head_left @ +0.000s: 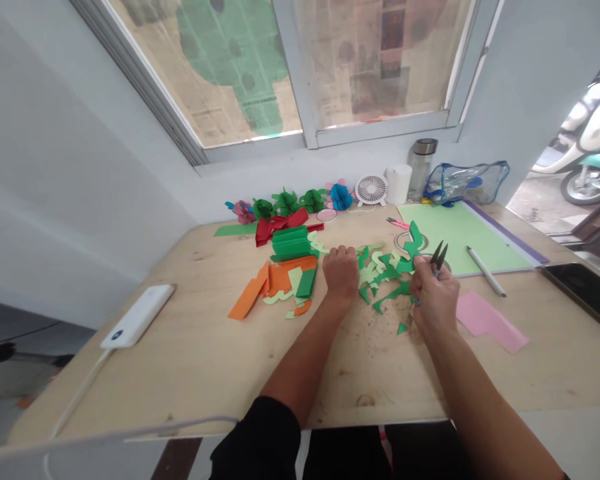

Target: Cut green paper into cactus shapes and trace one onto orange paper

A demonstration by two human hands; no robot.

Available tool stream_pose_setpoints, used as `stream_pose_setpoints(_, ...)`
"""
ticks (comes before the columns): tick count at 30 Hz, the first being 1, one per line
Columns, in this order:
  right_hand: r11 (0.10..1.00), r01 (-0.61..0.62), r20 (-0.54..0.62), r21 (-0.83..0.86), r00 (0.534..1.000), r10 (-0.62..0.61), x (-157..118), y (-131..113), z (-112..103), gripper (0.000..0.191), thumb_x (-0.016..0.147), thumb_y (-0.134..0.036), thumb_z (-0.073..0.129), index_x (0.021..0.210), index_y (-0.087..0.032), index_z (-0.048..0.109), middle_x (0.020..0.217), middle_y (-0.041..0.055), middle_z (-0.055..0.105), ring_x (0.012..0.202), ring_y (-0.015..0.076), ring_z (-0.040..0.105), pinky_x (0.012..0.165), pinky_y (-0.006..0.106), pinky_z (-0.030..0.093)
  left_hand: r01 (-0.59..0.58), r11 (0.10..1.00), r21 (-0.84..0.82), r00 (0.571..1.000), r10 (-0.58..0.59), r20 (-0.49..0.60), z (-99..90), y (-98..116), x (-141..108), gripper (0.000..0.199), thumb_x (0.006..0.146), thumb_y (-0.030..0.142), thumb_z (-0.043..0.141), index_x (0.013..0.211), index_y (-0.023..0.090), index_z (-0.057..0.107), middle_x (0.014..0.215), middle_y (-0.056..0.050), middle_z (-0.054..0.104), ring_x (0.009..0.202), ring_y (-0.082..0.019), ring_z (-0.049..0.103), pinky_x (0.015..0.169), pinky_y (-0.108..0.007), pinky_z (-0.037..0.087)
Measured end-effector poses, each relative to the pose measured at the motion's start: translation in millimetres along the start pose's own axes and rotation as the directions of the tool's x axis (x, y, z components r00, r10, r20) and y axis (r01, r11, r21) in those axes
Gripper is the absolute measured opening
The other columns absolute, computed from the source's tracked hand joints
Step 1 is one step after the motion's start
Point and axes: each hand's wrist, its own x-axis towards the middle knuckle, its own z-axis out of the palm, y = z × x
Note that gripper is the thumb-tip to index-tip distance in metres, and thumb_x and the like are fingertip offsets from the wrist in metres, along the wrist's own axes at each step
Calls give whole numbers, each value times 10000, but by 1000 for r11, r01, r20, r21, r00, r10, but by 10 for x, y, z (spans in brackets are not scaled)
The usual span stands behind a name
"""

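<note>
My right hand (434, 293) is closed on a small pair of scissors (439, 257) with dark blades parted and pointing away from me. A curved green paper piece (414, 241) stands up from between the thumb and fingers of that hand. My left hand (341, 269) rests on the table with its fingers curled under, so whatever is in them is hidden. Light green paper pieces show on both sides of it. Between my hands lies a loose pile of green paper scraps (389, 272). Just left of my left hand are a folded green paper stack (291, 243) and orange paper (286, 273).
Along the wall stand paper flowers (286, 201), a small white fan (371, 190), a bottle (423, 167) and a clear pouch (467, 183). To the right lie light green sheets (453, 233), a white pen (486, 271), pink paper (491, 321) and a phone (587, 293). A power bank (139, 316) lies left.
</note>
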Motion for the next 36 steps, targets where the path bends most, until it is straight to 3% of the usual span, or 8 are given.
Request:
stream_pose_setpoints(7,999,-28,-3,37,1000,28,-11,-39,7,281,599,-316,784,673,-176,551,428,-122,334,375,37,234,350,197,146,151,988,18,987,-152,56,-100,-268,-154,243,878,180,442,1039,165,624,1034,-122,640,1012,-270,544,828,-381,408)
stream_pose_setpoints(11,999,-37,3,36,999,37,-9,-34,5,292,591,-322,791,676,-175,553,424,-123,339,368,36,242,349,196,150,-47,999,-17,999,47,2,-146,-149,-212,261,869,235,490,1098,188,607,1112,-104,615,1057,-263,502,878,-394,382)
stream_pose_setpoints(14,999,-36,-4,31,999,36,8,-12,-1,308,583,-336,795,681,-175,551,424,-129,335,358,33,237,344,195,147,-201,979,-25,978,202,59,-121,31,-170,238,859,273,515,1051,210,641,1095,-104,619,1079,-276,477,888,-420,363)
stream_pose_setpoints(17,999,-16,-7,28,1000,16,25,2,-6,316,585,-347,792,681,-175,544,421,-133,330,352,31,239,339,190,150,-257,966,-35,960,259,104,-53,216,-127,257,861,365,512,961,193,674,1071,-118,626,1099,-296,467,906,-448,346)
stream_pose_setpoints(22,999,-20,-9,44,1000,21,19,-13,1,315,589,-337,800,683,-169,550,417,-129,343,357,29,243,336,179,162,-216,966,-140,951,241,195,-7,443,-150,268,806,414,576,917,200,690,1006,-104,668,1080,-311,511,902,-454,353)
stream_pose_setpoints(26,998,-21,-11,54,1000,22,11,-30,6,312,586,-332,804,687,-167,558,414,-132,336,354,29,239,337,179,171,-165,943,-290,942,237,236,-49,479,-97,241,849,408,511,853,254,695,935,-39,706,1029,-270,570,861,-411,385)
stream_pose_setpoints(29,998,-27,-11,63,1000,28,9,-37,7,301,592,-320,800,687,-168,557,417,-130,340,356,30,239,340,181,154,-80,967,-242,975,127,182,-25,426,40,236,872,306,459,955,253,673,1018,-35,705,1052,-248,573,894,-410,378)
stream_pose_setpoints(36,997,-34,-25,68,999,35,16,-48,13,297,599,-308,794,671,-171,541,419,-133,327,359,30,232,345,187,143,-97,982,-164,935,146,323,120,424,403,286,799,279,554,1068,225,635,1182,-82,662,1169,-287,519,965,-451,362)
